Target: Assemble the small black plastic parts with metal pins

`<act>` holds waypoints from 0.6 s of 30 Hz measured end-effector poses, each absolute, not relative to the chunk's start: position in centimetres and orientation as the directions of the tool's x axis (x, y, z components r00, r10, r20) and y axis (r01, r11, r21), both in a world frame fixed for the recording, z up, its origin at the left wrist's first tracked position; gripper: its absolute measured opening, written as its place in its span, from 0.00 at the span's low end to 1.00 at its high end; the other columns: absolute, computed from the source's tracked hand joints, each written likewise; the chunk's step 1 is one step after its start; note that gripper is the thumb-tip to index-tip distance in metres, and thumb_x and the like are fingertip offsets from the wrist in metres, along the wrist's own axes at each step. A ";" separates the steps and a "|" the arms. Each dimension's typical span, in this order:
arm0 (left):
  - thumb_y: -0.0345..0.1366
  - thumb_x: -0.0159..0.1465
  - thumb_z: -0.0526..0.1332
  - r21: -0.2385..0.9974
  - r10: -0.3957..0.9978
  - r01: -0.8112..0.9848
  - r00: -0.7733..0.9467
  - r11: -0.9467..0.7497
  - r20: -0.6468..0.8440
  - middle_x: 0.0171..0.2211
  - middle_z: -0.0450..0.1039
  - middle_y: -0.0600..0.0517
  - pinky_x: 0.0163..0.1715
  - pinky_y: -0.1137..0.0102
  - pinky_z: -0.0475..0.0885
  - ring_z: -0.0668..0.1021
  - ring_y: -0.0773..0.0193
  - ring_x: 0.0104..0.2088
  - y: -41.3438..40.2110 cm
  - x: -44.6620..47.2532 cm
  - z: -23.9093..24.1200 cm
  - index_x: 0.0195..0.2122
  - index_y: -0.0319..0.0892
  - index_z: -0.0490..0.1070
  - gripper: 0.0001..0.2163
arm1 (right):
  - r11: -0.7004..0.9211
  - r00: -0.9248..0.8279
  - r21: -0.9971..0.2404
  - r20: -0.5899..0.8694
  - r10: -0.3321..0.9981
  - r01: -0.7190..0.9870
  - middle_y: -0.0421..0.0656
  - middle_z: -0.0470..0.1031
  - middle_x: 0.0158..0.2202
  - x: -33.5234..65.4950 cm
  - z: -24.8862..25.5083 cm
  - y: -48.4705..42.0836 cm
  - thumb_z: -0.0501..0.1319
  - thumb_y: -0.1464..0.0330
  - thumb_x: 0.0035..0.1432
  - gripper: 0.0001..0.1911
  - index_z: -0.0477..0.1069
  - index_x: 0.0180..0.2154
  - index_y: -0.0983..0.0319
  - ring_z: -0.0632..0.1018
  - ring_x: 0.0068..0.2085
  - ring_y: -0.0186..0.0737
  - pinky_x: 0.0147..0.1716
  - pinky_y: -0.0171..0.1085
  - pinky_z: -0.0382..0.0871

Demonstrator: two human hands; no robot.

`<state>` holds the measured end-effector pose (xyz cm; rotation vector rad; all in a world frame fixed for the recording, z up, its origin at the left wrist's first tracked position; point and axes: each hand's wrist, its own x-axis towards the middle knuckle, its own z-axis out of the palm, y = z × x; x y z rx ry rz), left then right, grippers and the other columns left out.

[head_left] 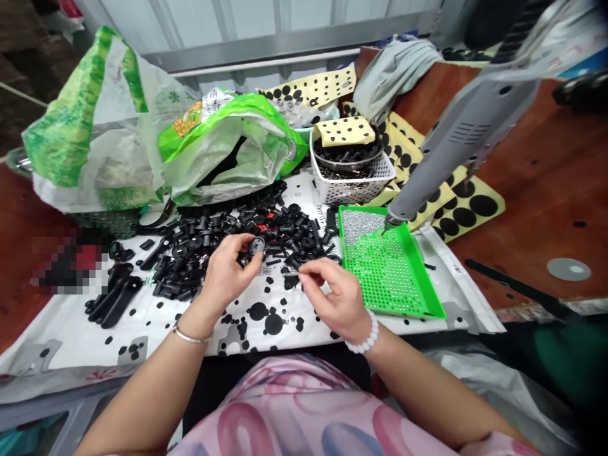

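Observation:
My left hand is closed in a pinch on a small round black plastic part, held just above a pile of several black plastic parts. My right hand hovers low over the white sheet, thumb and forefinger pinched together near a small black piece; what lies between the fingertips is too small to name. A silver bangle is on the left wrist, a white bead bracelet on the right.
A green perforated tray with tiny screws lies to the right, under a hanging grey electric screwdriver. A white basket of black parts, yellow punched sheets and green plastic bags stand behind. Long black handles lie left.

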<state>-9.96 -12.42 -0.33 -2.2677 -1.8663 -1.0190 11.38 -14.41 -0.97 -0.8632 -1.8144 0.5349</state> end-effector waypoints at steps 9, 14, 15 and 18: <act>0.36 0.60 0.57 0.336 0.826 0.902 0.039 -0.272 0.563 0.36 0.73 0.48 0.38 0.66 0.72 0.75 0.62 0.35 -18.5 -10.0 -1.4 0.46 0.40 0.64 0.13 | 0.711 -0.343 -0.613 0.623 0.703 0.343 0.42 0.71 0.27 7.0 0.0 -14.6 0.54 0.73 0.57 0.05 0.68 0.32 0.63 0.71 0.26 0.33 0.27 0.33 0.67; 0.37 0.61 0.57 0.227 0.762 0.931 0.076 -0.284 0.643 0.36 0.74 0.45 0.43 0.63 0.71 0.76 0.59 0.38 -19.4 -10.7 -1.8 0.45 0.39 0.64 0.13 | 0.700 -0.377 -0.623 0.590 0.714 0.349 0.43 0.73 0.28 5.3 -0.4 -14.9 0.55 0.73 0.57 0.05 0.69 0.31 0.64 0.72 0.26 0.32 0.28 0.32 0.68; 0.37 0.61 0.57 0.210 0.747 0.935 0.080 -0.286 0.660 0.36 0.74 0.45 0.44 0.62 0.71 0.76 0.58 0.37 -19.5 -10.8 -1.9 0.45 0.38 0.64 0.13 | 0.686 -0.379 -0.640 0.574 0.726 0.345 0.42 0.73 0.28 5.1 -0.5 -14.9 0.55 0.73 0.56 0.05 0.69 0.31 0.63 0.72 0.26 0.32 0.28 0.32 0.68; 0.38 0.61 0.58 0.161 0.696 0.942 0.096 -0.294 0.711 0.35 0.74 0.45 0.45 0.61 0.71 0.76 0.58 0.37 -19.6 -11.0 -2.1 0.44 0.37 0.65 0.13 | 0.617 -0.367 -0.721 0.507 0.780 0.316 0.41 0.73 0.27 4.6 -0.6 -14.9 0.56 0.72 0.56 0.04 0.70 0.30 0.63 0.73 0.25 0.31 0.26 0.31 0.69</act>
